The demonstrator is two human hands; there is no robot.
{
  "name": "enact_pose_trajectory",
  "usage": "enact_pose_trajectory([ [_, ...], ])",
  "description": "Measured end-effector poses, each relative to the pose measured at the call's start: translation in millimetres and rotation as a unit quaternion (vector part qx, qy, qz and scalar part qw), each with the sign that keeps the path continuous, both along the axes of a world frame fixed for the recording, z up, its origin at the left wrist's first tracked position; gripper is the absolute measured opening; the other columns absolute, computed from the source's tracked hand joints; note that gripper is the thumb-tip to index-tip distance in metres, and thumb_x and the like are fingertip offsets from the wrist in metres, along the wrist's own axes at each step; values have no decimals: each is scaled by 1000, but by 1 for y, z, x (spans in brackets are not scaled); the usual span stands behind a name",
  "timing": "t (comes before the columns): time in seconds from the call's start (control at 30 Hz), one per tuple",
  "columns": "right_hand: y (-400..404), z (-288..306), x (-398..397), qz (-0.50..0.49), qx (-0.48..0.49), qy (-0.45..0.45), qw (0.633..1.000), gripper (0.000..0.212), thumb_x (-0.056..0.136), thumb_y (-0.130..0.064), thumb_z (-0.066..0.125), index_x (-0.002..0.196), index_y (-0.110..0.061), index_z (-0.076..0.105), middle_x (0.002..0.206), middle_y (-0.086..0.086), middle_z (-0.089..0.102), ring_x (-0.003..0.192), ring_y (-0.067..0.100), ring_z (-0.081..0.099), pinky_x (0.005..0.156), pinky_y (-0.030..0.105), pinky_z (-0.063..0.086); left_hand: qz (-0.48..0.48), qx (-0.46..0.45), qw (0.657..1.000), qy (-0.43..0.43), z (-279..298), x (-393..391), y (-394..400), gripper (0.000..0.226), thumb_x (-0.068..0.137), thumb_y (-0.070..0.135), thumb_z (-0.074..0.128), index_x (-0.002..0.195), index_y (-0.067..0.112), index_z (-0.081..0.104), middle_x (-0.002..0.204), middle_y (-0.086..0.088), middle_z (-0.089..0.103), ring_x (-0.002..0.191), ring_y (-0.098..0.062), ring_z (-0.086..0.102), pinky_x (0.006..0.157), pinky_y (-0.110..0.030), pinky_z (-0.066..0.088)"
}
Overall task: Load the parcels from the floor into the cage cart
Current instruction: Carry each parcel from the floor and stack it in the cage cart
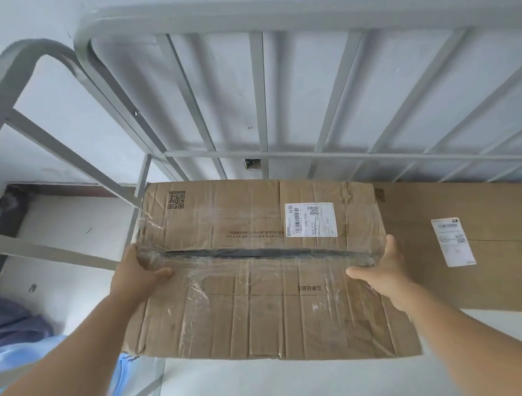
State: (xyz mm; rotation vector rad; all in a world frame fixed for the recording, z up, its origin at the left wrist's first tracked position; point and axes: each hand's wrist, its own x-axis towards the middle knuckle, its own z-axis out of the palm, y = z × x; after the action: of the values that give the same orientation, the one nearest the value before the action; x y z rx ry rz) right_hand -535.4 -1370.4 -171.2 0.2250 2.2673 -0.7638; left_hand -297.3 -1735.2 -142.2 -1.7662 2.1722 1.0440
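Observation:
A large, creased cardboard parcel (260, 280), wrapped in clear tape and bearing a white shipping label, is held between my two hands inside the grey metal cage cart (259, 81). My left hand (140, 271) grips its left edge, thumb lying on top. My right hand (385, 266) grips its right edge the same way. A second, smoother cardboard parcel (494, 240) with a white label lies to the right, its left part hidden under the held parcel.
The cart's barred back panel rises ahead and its side panel (28, 148) stands at the left. A white wall is behind the bars. Blue fabric and a pale blue plastic item (20, 345) lie at the lower left, outside the cart.

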Motion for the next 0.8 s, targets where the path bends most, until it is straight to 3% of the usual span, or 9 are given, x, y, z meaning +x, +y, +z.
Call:
enact_pose_trajectory([
  [0.2,-23,-40,-21,5,22,12,1000,126,70,-28,88,156,-27,-4,163,7,13,148,32,17,117,51,24,-11,5,1000,-6,-46,-19,-22,84,66,22,87,135,14,39,111,-11,62,98,-33,60,89,-48,51],
  [0.37,-35,-74,-32,10,33,31,999,126,69,-28,88,157,-25,-2,163,7,12,147,33,17,118,51,23,-22,5,1000,-6,-83,-36,-41,81,63,21,89,128,17,41,103,-9,63,95,-32,62,87,-51,51],
  [0.5,-36,-102,-39,8,55,57,997,121,61,-31,92,153,-22,12,155,9,30,139,36,32,111,55,34,-38,7,999,-8,-110,-46,-48,90,60,23,90,133,20,38,108,-7,62,98,-31,61,81,-44,53],
  [0.6,-32,-118,-41,2,70,59,996,123,61,-31,92,153,-23,10,156,7,29,139,35,32,111,54,34,-55,5,998,-6,-127,-54,-45,90,62,23,89,135,18,37,111,-7,60,98,-29,60,74,-37,48],
  [0.8,-29,-142,-53,14,88,66,994,123,62,-38,90,152,-27,8,158,4,26,141,36,32,110,56,35,-64,-4,998,-7,-157,-64,-41,88,63,19,88,136,18,38,119,-7,58,103,-28,57,78,-37,47],
])
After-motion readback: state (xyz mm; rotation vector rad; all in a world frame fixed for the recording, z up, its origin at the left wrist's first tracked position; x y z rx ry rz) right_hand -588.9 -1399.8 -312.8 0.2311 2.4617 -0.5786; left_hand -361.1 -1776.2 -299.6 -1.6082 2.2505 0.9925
